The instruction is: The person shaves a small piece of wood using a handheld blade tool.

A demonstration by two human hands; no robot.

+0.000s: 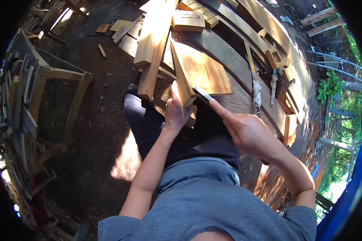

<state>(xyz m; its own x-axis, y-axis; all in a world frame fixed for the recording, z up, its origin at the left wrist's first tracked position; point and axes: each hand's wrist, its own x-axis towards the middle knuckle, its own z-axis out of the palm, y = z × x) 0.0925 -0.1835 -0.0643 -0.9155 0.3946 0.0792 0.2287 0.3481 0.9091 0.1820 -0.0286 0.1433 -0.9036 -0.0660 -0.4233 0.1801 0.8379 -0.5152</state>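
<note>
A wedge-shaped wooden board (207,70) with light grain stands tilted in front of my lap, its narrow side piece (182,80) facing left. My left hand (176,110) is closed around the lower left edge of that board, thumb pointing up along it. In my right hand (249,130) is a narrow flat metal blade (203,93), with the index finger stretched along it. The blade touches or lies very close to the board's lower corner. My palm hides the rest of the tool, so its exact kind cannot be made out.
Long timber beams (153,60) lie just left of the board. A wooden block (188,21) sits behind it on the plank bench (213,44). Two long tools with wrapped handles (256,94) lie to the right. A wooden frame (62,74) stands at the left on the dirt floor.
</note>
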